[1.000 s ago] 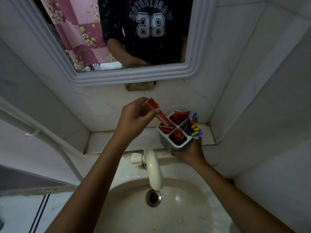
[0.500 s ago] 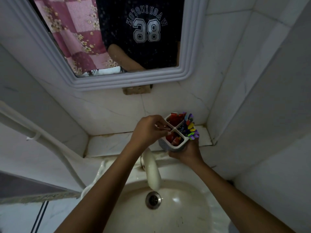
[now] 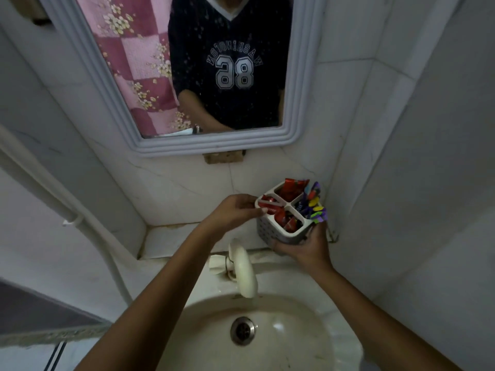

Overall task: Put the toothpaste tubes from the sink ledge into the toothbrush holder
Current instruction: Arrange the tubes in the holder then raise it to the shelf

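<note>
A grey four-compartment toothbrush holder (image 3: 267, 231) is lifted a little above the right end of the sink ledge (image 3: 182, 239). My right hand (image 3: 305, 249) cups it from below and from the right. Red toothpaste tubes stand in the back compartment (image 3: 292, 187) and the front compartment (image 3: 288, 222). My left hand (image 3: 233, 212) is at the holder's left rim, its fingertips pinched on the end of a red toothpaste tube (image 3: 269, 203) sunk into the left compartment. Colourful toothbrushes (image 3: 314, 207) fill the right compartment.
A white tap (image 3: 243, 269) juts over the basin (image 3: 294, 330) just below the holder, with the drain (image 3: 242, 330) beneath it. A framed mirror (image 3: 214, 145) hangs above. The tiled wall corner stands right of the holder. A white pipe (image 3: 88, 228) runs at left.
My left hand brought the red tube down from above the holder and pushed it into the left compartment. The holder stayed in my right hand, now slightly higher and tilted.
</note>
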Available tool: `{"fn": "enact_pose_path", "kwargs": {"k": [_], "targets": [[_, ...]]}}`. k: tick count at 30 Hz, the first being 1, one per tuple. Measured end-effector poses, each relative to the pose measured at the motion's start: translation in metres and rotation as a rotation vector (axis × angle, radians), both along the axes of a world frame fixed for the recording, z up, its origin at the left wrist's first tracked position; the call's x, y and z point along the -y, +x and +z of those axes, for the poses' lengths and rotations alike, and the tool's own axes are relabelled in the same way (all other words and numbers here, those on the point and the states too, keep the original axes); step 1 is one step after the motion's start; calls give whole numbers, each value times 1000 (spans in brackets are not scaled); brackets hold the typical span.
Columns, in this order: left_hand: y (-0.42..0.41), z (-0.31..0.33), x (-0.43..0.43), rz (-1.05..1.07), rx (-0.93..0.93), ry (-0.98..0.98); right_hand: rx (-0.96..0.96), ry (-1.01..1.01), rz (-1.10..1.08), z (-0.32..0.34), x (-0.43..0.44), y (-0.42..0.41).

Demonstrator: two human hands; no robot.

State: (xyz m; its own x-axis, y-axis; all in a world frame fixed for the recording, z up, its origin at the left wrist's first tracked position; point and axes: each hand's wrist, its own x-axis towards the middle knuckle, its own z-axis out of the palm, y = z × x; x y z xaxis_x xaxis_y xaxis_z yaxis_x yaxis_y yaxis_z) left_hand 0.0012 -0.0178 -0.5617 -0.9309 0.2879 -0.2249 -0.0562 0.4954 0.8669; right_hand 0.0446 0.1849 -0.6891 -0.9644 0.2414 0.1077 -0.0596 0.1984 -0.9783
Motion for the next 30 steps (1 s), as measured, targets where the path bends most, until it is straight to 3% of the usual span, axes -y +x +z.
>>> {"fn": "enact_pose_path", "kwargs": {"k": [4,8,13,15,17,19,25,30], "targets": [[22,76,-10,-72,-131,53,-189,102,-73,79,-20,10],[48,177,-20,-140,-335,170,-470,62,-90,203,-35,22],[72,321,-20,-207,-770,259,-754,-15,-130,373,-44,51],[73,379,-17,-107,-1104,76,-828,-3,-150,439,-51,58],[73,433,-14,172,-1539,-363,-877,-1,-156,501,-57,65],[69,477,-9,344,-1772,-608,-900,40,-186,563,-61,68],[20,544,7,428,-1501,-1085,-913,80,-357,711,-44,66],[9,544,17,388,-1462,-1092,-885,141,-472,774,-25,39]]}}
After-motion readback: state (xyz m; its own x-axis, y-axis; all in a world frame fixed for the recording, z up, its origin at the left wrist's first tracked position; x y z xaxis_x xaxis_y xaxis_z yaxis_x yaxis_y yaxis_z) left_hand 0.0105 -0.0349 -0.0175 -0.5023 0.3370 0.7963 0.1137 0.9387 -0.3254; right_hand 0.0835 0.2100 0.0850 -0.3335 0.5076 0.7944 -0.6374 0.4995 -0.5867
